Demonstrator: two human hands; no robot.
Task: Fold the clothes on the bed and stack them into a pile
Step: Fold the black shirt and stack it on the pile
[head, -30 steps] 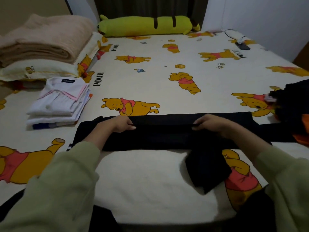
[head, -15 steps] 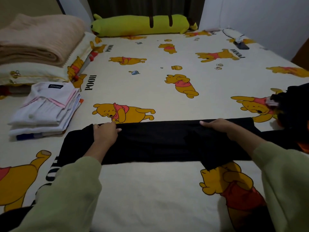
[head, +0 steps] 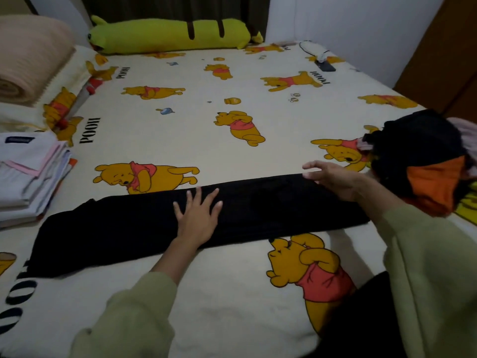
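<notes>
Black garment [head: 258, 202] lies folded into a long band across the near part of the bed [head: 206, 293], running from lower left up toward the right. Garment type cannot be told; fabric is too dark for detail.

Left hand [head: 197, 215]: palm down, flat on the middle of the band, fingers straight and spread wide. Holds nothing.

Right hand [head: 333, 179]: at the far edge of the band near its right end, fingers extended and loosely spread, thumb side toward the bear print. Whether the fingertips touch the cloth or hover just above cannot be told. Nothing gripped.

Surroundings:
- Stack of folded shirts [head: 28, 177], white with pink trim, at left edge of the bed, just beside the band's left end, not touching.
- Heap of unfolded clothes [head: 423, 161], black with an orange piece, at right, close behind the right forearm and crowding the band's right end.
- Folded beige blanket [head: 28, 65] on a pillow [head: 74, 73], far left.
- Long yellow-green plush bolster [head: 167, 36] along the far edge.
- White cable and dark phone [head: 325, 66], far right corner.
- Both sleeves pale green.
</notes>
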